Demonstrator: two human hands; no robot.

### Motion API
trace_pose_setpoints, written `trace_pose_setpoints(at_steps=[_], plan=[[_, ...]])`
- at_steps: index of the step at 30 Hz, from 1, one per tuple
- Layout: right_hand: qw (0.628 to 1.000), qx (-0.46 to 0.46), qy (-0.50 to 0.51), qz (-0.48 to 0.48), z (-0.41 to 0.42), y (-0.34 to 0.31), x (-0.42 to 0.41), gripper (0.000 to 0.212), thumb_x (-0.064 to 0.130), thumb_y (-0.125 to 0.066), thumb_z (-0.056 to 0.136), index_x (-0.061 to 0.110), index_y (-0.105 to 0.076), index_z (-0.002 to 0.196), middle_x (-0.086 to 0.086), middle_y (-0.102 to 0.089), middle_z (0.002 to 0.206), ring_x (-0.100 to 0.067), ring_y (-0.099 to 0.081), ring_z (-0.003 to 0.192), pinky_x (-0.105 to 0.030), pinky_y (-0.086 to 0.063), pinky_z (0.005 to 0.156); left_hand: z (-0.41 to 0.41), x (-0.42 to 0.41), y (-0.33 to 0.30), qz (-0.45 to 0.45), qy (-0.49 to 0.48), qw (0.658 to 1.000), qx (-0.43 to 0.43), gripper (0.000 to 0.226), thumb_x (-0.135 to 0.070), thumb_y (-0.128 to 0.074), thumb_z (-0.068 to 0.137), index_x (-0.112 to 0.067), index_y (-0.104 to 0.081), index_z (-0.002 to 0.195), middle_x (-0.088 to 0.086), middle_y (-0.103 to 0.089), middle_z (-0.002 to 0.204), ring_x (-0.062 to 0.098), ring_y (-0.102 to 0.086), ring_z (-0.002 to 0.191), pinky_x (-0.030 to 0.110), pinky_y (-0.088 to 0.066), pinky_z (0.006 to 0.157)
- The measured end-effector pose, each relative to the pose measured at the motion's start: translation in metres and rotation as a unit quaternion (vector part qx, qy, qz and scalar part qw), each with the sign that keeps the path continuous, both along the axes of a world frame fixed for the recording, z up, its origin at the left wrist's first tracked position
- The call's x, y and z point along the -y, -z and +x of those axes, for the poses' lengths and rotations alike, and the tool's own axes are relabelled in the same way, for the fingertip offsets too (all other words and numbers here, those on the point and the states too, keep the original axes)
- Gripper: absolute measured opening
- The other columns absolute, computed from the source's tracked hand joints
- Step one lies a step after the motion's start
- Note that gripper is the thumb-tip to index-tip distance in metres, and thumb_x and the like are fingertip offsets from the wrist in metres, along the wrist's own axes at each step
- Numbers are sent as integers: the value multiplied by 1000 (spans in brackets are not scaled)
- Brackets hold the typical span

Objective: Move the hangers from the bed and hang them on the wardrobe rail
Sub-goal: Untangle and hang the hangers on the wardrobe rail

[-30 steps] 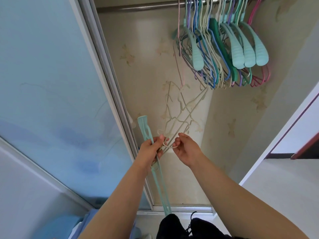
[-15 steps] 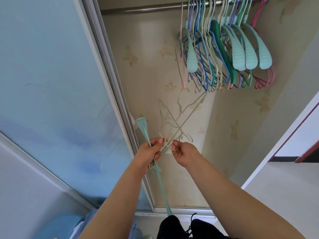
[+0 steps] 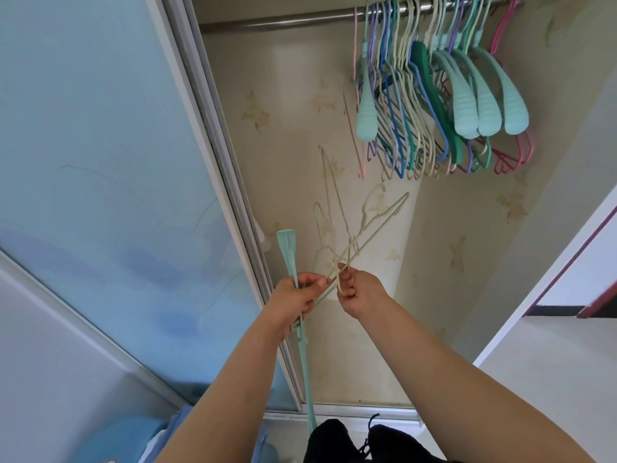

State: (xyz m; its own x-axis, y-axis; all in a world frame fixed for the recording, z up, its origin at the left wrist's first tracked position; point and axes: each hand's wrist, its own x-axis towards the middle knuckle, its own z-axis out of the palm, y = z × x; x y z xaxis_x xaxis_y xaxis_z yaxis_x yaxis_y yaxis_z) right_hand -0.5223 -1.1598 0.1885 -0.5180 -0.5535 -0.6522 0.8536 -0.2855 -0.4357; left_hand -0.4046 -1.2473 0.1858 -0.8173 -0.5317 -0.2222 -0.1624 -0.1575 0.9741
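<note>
Both hands have lifted closer to the rail [image 3: 283,23]: left hand [image 3: 293,302] grips a teal hanger [image 3: 287,252] and cream hangers [image 3: 360,235], whose hook the right hand [image 3: 359,290] pinches beside it, apparently separating one for hanging.

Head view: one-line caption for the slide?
Both hands, left and right, untangle cream hangers; left also holds a teal hanger, below the loaded rail.

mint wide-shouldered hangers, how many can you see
5. Three hang side by side at the rail's right end, one at the bunch's left, one in the left hand. More may hide within the bunch.
</note>
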Motion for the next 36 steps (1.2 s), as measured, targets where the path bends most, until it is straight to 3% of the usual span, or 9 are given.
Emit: trace_pose_setpoints(at_steps=[4, 7, 13, 20, 22, 25, 28, 34, 36], plan=[[1000, -17, -12, 15, -2, -4, -4, 32, -2, -22, 96, 5, -53, 89, 2, -40, 59, -2, -25, 27, -13, -15, 26, 1, 3, 1, -30, -32, 999, 4, 13, -19, -68, 88, -10, -73, 96, -5, -43, 55, 9, -31, 46, 21, -28, 47], [1000, -21, -14, 8, -1, -8, -6, 31, -1, -22, 97, 3, -53, 93, 1, -39, 60, -3, -24, 27, -14, -15, 25, 2, 7, 4, -44, -81, 996, 9, 14, -21, -64, 91, -16, -72, 101, -5, -41, 53, 9, -32, 45, 20, -29, 44], [994, 90, 31, -58, -2, -1, -10, 40, -4, -18, 93, 3, -57, 87, 1, -42, 51, -5, -29, 24, -13, -18, 26, 10, 17, 16, -70, -124, 989, 50, 16, -19, -59, 94, -14, -72, 102, -2, -41, 54, 9, -35, 43, 17, -33, 39], [988, 121, 62, -72, -7, 7, -17, 38, 2, -21, 98, 5, -56, 84, 4, -40, 67, -5, -33, 23, -14, -19, 25, 15, 18, 25, -99, -104, 988, 55, 15, -19, -63, 92, -12, -73, 100, 2, -52, 66, 12, -43, 56, 16, -41, 49], [992, 101, 59, -49, -10, 7, -20, 39, 2, -19, 97, 6, -54, 82, 3, -39, 64, -5, -32, 23, -15, -18, 25, 16, 19, 25, -114, -91, 988, 59, 14, -19, -64, 90, -12, -74, 99, 3, -58, 74, 12, -46, 62, 16, -42, 52], [996, 70, 50, 2, -13, 6, -23, 38, 4, -20, 97, 6, -54, 80, 2, -39, 44, -6, -27, 24, -16, -16, 25, 20, 23, 28, -142, -58, 985, 78, 14, -18, -62, 92, -16, -74, 98, 0, -62, 78, 10, -49, 64, 12, -43, 52], [997, 65, 37, 28, -13, 6, -29, 37, 3, -21, 95, 5, -56, 83, 2, -36, 35, -7, -22, 23, -16, -15, 25, 26, 30, 34, -179, -27, 977, 108, 19, -14, -55, 95, -15, -73, 100, 3, -63, 81, 4, -51, 59, 8, -44, 54], [994, 105, 20, -20, -21, 4, -43, 36, 1, -21, 97, 0, -56, 94, 1, -29, 36, -10, -23, 22, -17, -15, 25, 35, 38, 48, -176, -51, 976, 122, 18, -11, -55, 94, -14, -72, 99, -13, -62, 54, 8, -51, 58, 19, -41, 61], [991, 121, 29, -38, -18, 2, -44, 35, 1, -21, 97, -1, -57, 95, 1, -28, 36, -10, -23, 22, -16, -16, 25, 31, 35, 51, -173, -71, 975, 121, 15, -9, -57, 93, -13, -71, 98, -9, -64, 62, 1, -54, 57, 18, -42, 63]])
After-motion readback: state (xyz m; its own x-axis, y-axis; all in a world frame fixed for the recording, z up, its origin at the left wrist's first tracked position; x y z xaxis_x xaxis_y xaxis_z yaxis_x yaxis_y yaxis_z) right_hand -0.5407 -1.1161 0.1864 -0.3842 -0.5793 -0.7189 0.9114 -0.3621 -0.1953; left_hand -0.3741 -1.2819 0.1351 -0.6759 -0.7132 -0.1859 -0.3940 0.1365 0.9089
